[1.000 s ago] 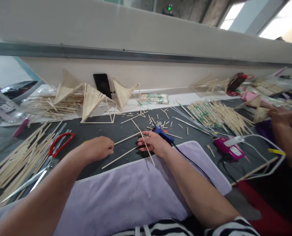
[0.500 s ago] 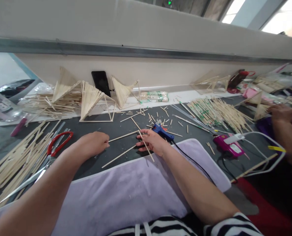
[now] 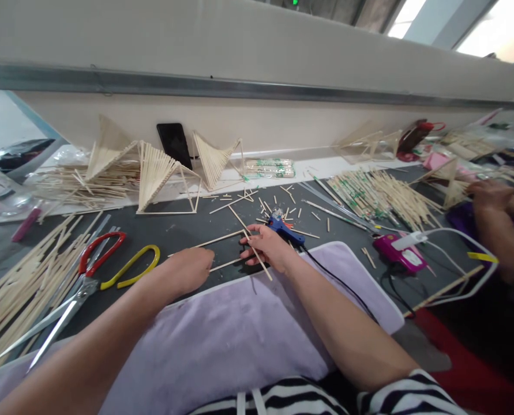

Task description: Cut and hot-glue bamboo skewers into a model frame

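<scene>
between our hands lie three bare sticks on the dark table (image 3: 343,235). our right hand (image 3: 266,248) seems to pinch the crossing stick (image 3: 263,266) between thumb and forefinger, other fingers loosely spread. the upper stick (image 3: 222,238) comes in from the left and appears to meet it at the fingertips; whether they are fixed there, we cannot tell. the lower stick (image 3: 226,264) runs from under our left hand (image 3: 191,270) toward the right-hand fingers. our left fingers are curled in, but we cannot tell whether they grip it.

as far as we judge, this piece is barely begun: an open outline with no slats on it. at the far left, three slatted frames (image 3: 155,173) stand by the wall, looking much further along. the glue gun (image 3: 288,231) rests just beyond our right hand, the scissors (image 3: 86,286) open at the left.
</scene>
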A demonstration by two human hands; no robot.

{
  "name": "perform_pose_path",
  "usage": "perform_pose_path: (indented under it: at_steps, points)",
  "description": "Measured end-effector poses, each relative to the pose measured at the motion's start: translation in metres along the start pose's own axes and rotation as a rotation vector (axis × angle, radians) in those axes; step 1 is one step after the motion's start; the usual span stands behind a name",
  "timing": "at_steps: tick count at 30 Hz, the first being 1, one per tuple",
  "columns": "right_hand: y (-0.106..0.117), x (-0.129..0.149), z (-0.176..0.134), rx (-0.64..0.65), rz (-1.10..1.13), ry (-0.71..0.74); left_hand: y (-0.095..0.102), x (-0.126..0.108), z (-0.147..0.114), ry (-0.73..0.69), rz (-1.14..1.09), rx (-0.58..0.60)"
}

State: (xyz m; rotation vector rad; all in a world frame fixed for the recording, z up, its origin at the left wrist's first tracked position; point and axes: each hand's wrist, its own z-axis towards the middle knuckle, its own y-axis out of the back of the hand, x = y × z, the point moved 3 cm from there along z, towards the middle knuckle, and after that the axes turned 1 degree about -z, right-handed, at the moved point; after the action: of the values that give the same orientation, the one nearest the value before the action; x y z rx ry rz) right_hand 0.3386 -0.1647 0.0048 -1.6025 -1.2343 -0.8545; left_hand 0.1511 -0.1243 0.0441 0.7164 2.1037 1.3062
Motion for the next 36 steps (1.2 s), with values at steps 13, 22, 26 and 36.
perform_pose_path:
  at_steps: [13,22,26,36]
  points:
    - [-0.003,-0.001,-0.002,-0.056,-0.07,0.017,0.056,0.049,-0.026,-0.041,-0.32,-0.099]
    - [-0.012,0.005,-0.01,-0.083,-0.063,0.083,0.027,0.004,0.002,0.035,-0.565,-0.486]
    - [-0.012,0.002,-0.01,-0.094,-0.08,0.184,0.019,-0.005,0.004,0.026,-0.492,-0.596]
    - [-0.015,0.0,-0.015,-0.052,-0.07,0.278,0.014,0.001,0.008,-0.01,-0.287,-0.5]
